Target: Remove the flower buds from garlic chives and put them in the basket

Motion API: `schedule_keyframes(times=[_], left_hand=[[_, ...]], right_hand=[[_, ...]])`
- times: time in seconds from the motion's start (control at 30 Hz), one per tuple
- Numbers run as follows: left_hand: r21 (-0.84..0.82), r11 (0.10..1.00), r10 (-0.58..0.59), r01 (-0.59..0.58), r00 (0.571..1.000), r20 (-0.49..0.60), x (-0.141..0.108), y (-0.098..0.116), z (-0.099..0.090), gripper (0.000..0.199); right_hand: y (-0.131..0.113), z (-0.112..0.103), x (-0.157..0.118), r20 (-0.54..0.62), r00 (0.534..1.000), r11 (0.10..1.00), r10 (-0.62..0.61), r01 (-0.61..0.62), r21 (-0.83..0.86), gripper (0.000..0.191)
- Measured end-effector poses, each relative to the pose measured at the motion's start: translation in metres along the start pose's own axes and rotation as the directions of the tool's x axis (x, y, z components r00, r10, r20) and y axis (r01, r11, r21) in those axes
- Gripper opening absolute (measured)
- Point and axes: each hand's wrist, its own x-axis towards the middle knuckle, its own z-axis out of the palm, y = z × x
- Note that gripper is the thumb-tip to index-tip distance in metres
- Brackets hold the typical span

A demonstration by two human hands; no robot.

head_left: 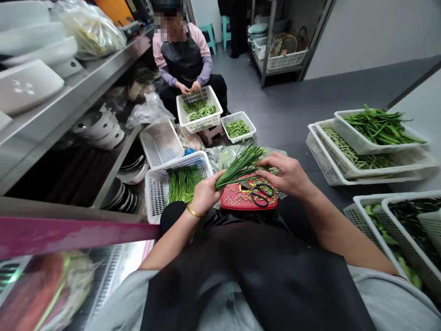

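A bunch of long green stems (239, 168) is gripped in my left hand (206, 191), whose fingers wrap round its lower part. My right hand (284, 172) is at the upper tips, thumb and fingers pinched together on a few of them. Below the bunch, black-handled scissors (260, 193) lie on a red basket or tray (232, 198) strewn with green scraps. Left of my left hand, a white basket (156, 195) holds more green stems (184, 181).
A person (182, 50) sits ahead, hands over a basket of green beans (200, 110). A small bean basket (238, 128) stands beside it. Stacked vegetable baskets (365, 161) stand at right, metal shelving with dishes (86, 92) at left.
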Motion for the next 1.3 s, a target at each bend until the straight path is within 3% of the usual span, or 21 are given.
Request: schedule_keyframes(times=[0.17, 0.27, 0.37, 0.47, 0.53, 0.63, 0.7, 0.77, 0.83, 0.87, 0.97, 1.03, 1.17, 1.3], left_hand=[[-0.065, 0.997, 0.029, -0.027, 0.999, 0.031, 0.004, 0.001, 0.002, 0.047], [-0.062, 0.997, 0.059, -0.056, 0.997, 0.052, 0.005, 0.004, 0.003, 0.048], [0.037, 0.999, 0.037, -0.04, 0.997, 0.071, 0.005, 0.006, 0.003, 0.049], [0.156, 0.988, 0.0, -0.013, 0.996, 0.084, 0.005, 0.005, 0.003, 0.05], [0.172, 0.985, -0.016, 0.003, 0.997, 0.073, 0.004, 0.001, 0.002, 0.05], [0.114, 0.993, -0.027, 0.024, 0.999, 0.033, 0.004, -0.007, -0.002, 0.046], [0.076, 0.997, -0.026, 0.024, 1.0, 0.017, 0.004, -0.012, -0.004, 0.045], [0.058, 0.998, -0.024, 0.023, 1.0, 0.011, 0.005, -0.015, -0.006, 0.045], [0.053, 0.998, -0.025, 0.024, 1.0, 0.012, 0.007, -0.015, -0.007, 0.046], [0.051, 0.998, -0.023, 0.022, 1.0, 0.014, 0.008, -0.015, -0.006, 0.047], [0.039, 0.999, -0.012, 0.011, 1.0, 0.021, 0.009, -0.012, -0.003, 0.046], [0.017, 1.0, -0.001, 0.001, 1.0, 0.014, 0.008, -0.012, 0.0, 0.046], [-0.066, 0.998, 0.016, -0.016, 1.0, -0.01, 0.004, -0.016, 0.003, 0.046], [-0.126, 0.992, 0.012, -0.015, 1.0, -0.027, 0.004, -0.021, 0.005, 0.045]], right_hand=[[-0.003, -0.008, -0.005, 0.035, 0.989, 0.964, 0.145, -0.149, 0.219, 0.011], [-0.004, -0.009, -0.004, 0.108, 0.959, 0.933, 0.263, -0.281, 0.225, 0.009], [-0.003, 0.003, -0.001, 0.241, 0.9, 0.929, 0.363, -0.369, -0.021, 0.012], [0.003, 0.021, 0.004, 0.338, 0.848, 0.869, 0.408, -0.247, -0.43, 0.018], [0.014, 0.024, 0.005, 0.312, 0.845, 0.776, 0.435, -0.175, -0.606, 0.021], [0.037, 0.008, 0.001, 0.199, 0.84, 0.708, 0.505, -0.271, -0.652, 0.022], [0.045, -0.013, -0.005, 0.104, 0.848, 0.754, 0.519, -0.397, -0.524, 0.024], [0.041, -0.03, -0.01, -0.081, 0.882, 0.832, 0.464, -0.466, -0.301, 0.029], [0.026, -0.038, -0.01, -0.275, 0.902, 0.915, 0.334, -0.38, -0.134, 0.028], [0.017, -0.037, -0.009, -0.316, 0.915, 0.949, 0.25, -0.296, -0.107, 0.025], [-0.002, -0.022, -0.001, -0.229, 0.973, 0.985, -0.03, -0.01, -0.17, 0.014], [-0.003, -0.007, 0.003, -0.149, 0.978, 0.963, -0.143, 0.102, -0.249, 0.014], [0.008, 0.011, 0.005, -0.077, 0.973, 0.911, -0.219, 0.176, -0.373, 0.016], [0.013, 0.013, 0.002, -0.04, 0.973, 0.9, -0.228, 0.195, -0.39, 0.018]])
